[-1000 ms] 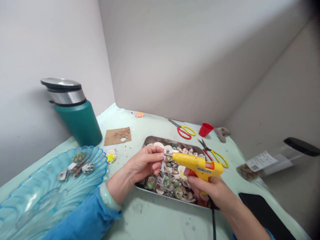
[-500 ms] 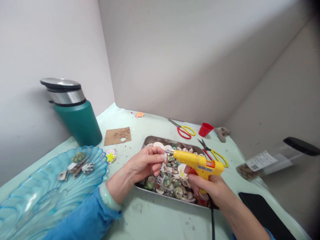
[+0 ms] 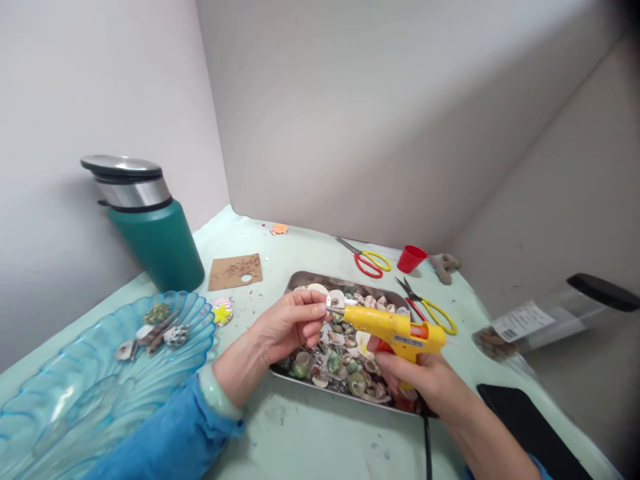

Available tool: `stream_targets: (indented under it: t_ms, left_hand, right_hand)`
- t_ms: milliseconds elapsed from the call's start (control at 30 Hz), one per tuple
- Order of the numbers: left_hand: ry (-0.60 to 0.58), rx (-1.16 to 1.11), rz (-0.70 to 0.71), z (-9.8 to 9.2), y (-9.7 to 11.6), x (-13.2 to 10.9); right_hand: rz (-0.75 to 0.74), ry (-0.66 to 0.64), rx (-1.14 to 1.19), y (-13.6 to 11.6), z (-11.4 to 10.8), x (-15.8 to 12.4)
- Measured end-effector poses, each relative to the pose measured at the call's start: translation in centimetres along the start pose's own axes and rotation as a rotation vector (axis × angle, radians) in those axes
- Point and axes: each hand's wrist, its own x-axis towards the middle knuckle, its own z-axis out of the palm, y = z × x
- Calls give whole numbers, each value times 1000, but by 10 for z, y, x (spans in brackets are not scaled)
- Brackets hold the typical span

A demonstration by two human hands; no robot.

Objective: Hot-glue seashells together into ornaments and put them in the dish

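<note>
My right hand (image 3: 423, 373) is wrapped round the handle of a yellow hot glue gun (image 3: 377, 322), its cord hanging down past the front of the tray. The gun's metal nozzle points left and meets a small white piece (image 3: 329, 304) pinched between the thumb and fingers of my left hand (image 3: 295, 321). Whether that piece is a shell I cannot tell; most of it is hidden by my fingers. Both hands are above a metal tray (image 3: 295, 280) full of shells (image 3: 334, 361), which the hands and gun partly cover.
On the left are a blue shell-patterned dish (image 3: 100, 400) with several shells, a green bottle (image 3: 157, 243) and a cardboard piece (image 3: 235, 271). Two pairs of scissors (image 3: 370, 260), a red cup (image 3: 411, 259), a clear jar (image 3: 540, 320) and a black phone-like slab (image 3: 530, 427) lie behind and right.
The glue gun has shifted slightly left and down, its nozzle now against the small white piece. My left hand has barely moved and keeps its pinch.
</note>
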Motion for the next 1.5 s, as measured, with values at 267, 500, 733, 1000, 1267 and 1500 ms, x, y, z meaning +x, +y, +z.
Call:
stream_targets:
  t_ms: [267, 500, 733, 1000, 1267, 1500]
  left_hand:
    - [-3, 9, -10, 1, 0, -1]
    - [-14, 67, -22, 1, -3, 0]
    - [17, 42, 14, 0, -1, 1]
    - [-8, -6, 30, -2, 0, 1]
    - [-50, -2, -18, -3, -2, 1]
    - [-46, -14, -47, -3, 0, -1]
  right_hand:
    - [3, 35, 44, -5, 4, -1]
    - [10, 86, 75, -5, 6, -1]
    - [12, 54, 6, -5, 5, -1]
    - [17, 36, -10, -1, 3, -1]
    - [-9, 26, 58, -3, 3, -1]
    - [-17, -6, 14, -1, 2, -1]
